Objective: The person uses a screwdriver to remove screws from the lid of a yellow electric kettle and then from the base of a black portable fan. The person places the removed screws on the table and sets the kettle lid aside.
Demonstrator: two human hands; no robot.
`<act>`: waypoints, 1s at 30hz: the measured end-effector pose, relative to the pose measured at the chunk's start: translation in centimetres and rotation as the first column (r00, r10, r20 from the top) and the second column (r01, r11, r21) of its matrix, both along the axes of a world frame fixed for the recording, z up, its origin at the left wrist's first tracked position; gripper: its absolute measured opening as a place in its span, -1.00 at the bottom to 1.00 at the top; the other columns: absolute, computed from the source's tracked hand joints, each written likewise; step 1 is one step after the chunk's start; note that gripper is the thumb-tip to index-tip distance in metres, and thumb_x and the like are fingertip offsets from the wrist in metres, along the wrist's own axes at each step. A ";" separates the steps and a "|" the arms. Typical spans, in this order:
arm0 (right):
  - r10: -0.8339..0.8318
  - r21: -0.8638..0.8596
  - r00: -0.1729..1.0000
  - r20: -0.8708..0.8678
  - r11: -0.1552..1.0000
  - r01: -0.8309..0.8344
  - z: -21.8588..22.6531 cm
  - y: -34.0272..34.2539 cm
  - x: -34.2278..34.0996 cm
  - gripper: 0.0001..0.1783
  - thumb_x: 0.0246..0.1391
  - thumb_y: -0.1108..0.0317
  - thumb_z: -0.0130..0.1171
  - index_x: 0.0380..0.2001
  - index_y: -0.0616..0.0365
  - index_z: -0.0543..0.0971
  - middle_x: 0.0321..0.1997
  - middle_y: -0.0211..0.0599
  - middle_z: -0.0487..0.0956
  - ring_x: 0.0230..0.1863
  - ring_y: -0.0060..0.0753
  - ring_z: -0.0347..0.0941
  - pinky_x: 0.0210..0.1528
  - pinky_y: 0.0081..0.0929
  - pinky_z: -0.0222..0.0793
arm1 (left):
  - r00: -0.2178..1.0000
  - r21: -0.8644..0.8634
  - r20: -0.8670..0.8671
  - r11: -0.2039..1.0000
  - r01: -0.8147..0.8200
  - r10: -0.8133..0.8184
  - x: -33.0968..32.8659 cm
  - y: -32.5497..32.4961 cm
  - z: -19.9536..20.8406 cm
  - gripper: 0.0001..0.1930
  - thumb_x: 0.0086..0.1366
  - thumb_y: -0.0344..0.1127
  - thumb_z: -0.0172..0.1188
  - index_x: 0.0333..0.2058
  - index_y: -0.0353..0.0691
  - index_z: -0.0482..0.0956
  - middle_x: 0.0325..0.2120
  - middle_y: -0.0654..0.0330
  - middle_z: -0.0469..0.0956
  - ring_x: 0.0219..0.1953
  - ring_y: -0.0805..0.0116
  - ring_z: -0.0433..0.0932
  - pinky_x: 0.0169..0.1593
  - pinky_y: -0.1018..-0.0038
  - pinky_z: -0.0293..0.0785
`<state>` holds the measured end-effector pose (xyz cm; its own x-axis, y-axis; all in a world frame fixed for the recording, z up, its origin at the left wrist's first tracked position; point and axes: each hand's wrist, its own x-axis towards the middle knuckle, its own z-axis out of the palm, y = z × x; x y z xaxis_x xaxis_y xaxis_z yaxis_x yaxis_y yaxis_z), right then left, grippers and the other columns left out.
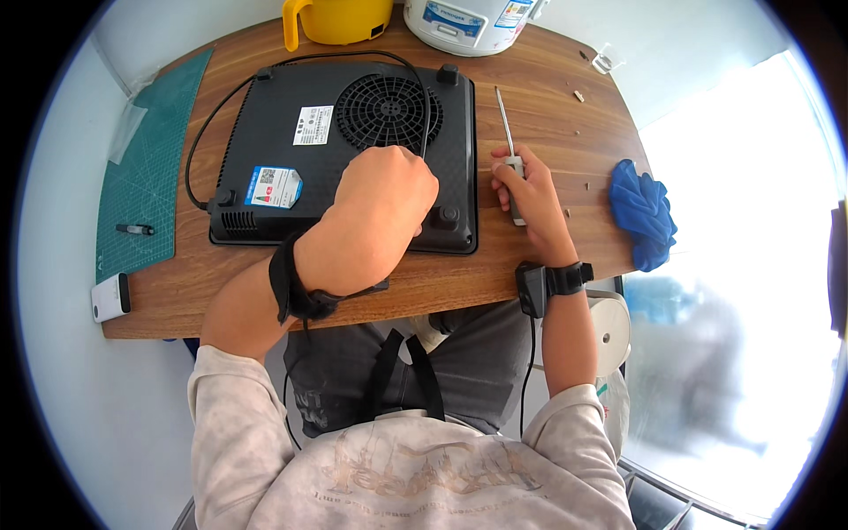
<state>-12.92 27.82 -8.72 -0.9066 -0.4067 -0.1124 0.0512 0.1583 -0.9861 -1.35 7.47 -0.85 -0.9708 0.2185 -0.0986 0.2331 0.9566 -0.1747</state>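
Observation:
A black flat appliance, which looks like an induction cooker, lies with its vented underside up and its round fan grille at the far side. My left hand is closed over its near right part. Its fingers are curled under and mostly hidden, so what they hold cannot be made out. The black power cord leaves the near left corner, loops along the far side and drops behind my left knuckles. Right of the appliance, my right hand grips a screwdriver by its grey-green handle, shaft pointing away from me.
A green cutting mat bears a black pen; a white power bank sits at the near left edge. Behind stand a yellow pot and a white cooker. Right lie a blue cloth and small bits.

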 end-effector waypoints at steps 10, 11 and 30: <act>0.120 0.005 0.992 -0.048 0.993 -0.120 2.1 2.5 2.3 -0.52 0.16 0.57 0.12 0.17 0.25 0.40 -0.21 -0.36 0.51 -0.36 -0.58 0.41 -0.30 -0.60 0.36 | 1.000 -0.075 -0.002 0.997 0.027 -0.027 -0.1 -0.5 -0.7 -0.53 0.06 0.05 0.48 -0.36 -0.29 0.63 -0.46 0.15 0.63 -0.35 0.31 0.71 -0.30 0.50 0.63; 0.117 0.089 0.990 -0.085 0.990 -0.109 3.3 3.4 3.4 -0.51 0.16 0.59 0.13 0.19 0.26 0.41 -0.18 -0.36 0.52 -0.34 -0.58 0.42 -0.29 -0.61 0.37 | 0.999 -0.080 0.001 0.996 0.037 -0.037 -0.3 -0.3 -0.8 -0.53 0.07 0.06 0.47 -0.36 -0.28 0.63 -0.46 0.15 0.63 -0.35 0.32 0.71 -0.30 0.51 0.63; 0.146 0.548 0.857 -0.495 0.817 0.177 11.5 8.5 12.9 -0.76 -0.09 0.51 0.45 -0.27 0.22 0.72 -0.30 -0.23 0.70 -0.31 -0.28 0.64 -0.20 -0.48 0.51 | 0.997 -0.038 0.009 0.996 0.079 -0.079 -0.1 -0.7 -1.2 -0.82 -0.13 -0.45 0.50 -0.46 -0.16 0.75 -0.47 0.20 0.68 -0.30 0.33 0.72 -0.31 0.53 0.62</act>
<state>-0.05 36.28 2.77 -0.9032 -0.4023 0.1499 -0.4059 0.6866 -0.6031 -1.47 6.73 -2.06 -0.9500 0.2901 -0.1156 0.3088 0.9279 -0.2091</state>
